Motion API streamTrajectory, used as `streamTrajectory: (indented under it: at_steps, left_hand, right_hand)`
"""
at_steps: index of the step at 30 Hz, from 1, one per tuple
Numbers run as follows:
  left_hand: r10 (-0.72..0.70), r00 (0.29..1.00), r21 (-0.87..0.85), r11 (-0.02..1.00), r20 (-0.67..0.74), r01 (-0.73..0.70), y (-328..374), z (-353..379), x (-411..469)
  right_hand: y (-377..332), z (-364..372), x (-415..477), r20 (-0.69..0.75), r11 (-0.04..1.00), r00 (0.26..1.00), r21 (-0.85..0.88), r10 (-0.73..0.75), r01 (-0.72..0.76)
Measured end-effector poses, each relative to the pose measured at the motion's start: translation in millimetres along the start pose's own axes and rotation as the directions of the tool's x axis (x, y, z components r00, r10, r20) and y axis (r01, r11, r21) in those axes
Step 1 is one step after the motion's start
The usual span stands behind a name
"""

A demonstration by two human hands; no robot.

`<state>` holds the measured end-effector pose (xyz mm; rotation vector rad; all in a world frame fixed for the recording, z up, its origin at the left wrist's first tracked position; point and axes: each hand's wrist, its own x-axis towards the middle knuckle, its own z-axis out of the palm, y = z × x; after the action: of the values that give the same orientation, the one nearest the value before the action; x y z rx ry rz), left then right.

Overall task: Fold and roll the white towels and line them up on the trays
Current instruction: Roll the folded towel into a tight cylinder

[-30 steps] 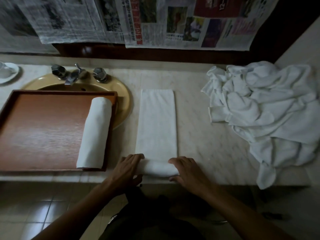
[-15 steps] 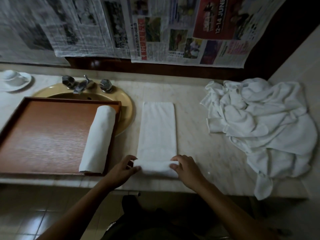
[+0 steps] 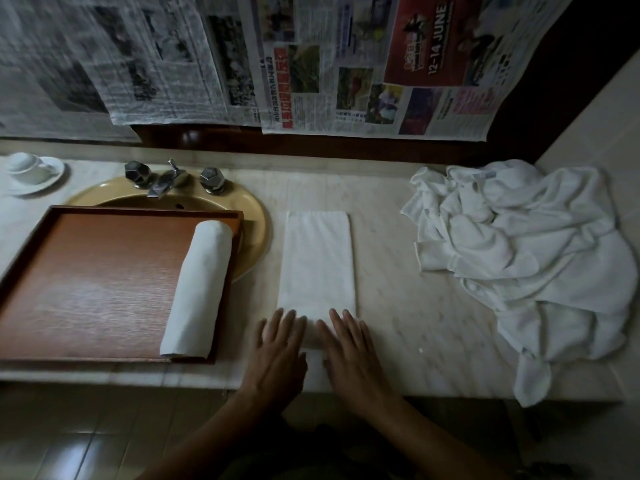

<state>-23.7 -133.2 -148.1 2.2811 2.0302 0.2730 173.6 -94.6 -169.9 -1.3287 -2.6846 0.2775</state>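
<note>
Marble makes up the long pale surface, and sheets of newspaper hang on the wall behind it, up at 12 o'clock. The light is dim.

A folded white towel lies flat on the surface near the middle. It is a long strip that runs from 12 o'clock to 6 o'clock. Its near end, at 6 o'clock, looks bunched into a small roll.

The left grip lies flat on that near end, fingers straight and spread, holding nothing. The right grip lies just beside it at 3 o'clock, also flat with straight fingers. Both press down on the towel. A bit of white cloth shows between them.

At 9 o'clock from the folded towel sits a brown wooden tray. One rolled towel lies in it, along its right wall. The far end of the tray sits over a yellow sink. A shiny tap stands at the back of the sink.

Far off at 10 o'clock, a white cup sits on a saucer.

At 3 o'clock from the folded towel, well apart from it, is a big messy pile of white towels. One part hangs over the front edge of the surface.

Floor tiles show down at 7 o'clock.
</note>
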Motion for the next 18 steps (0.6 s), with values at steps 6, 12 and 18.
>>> streamTrajectory:
  at_steps: [6,12,18]
  left_hand:
    - [0.072,0.984,0.021,0.997,0.16,-0.077,-23,20,32]
    - [0.182,0.938,-0.09,0.983,0.295,-0.162,-50,-3,63]
    - [0.204,0.93,-0.192,0.97,0.305,-0.15,-62,-13,25]
  right_hand:
    - [13,-10,30,0.082,0.998,0.996,-0.049,0.037,-0.033]
    - [24,-23,49,0.136,0.998,0.991,-0.063,0.003,0.005]
    - [19,-40,25,0.27,0.999,0.962,0.041,-0.042,0.032]
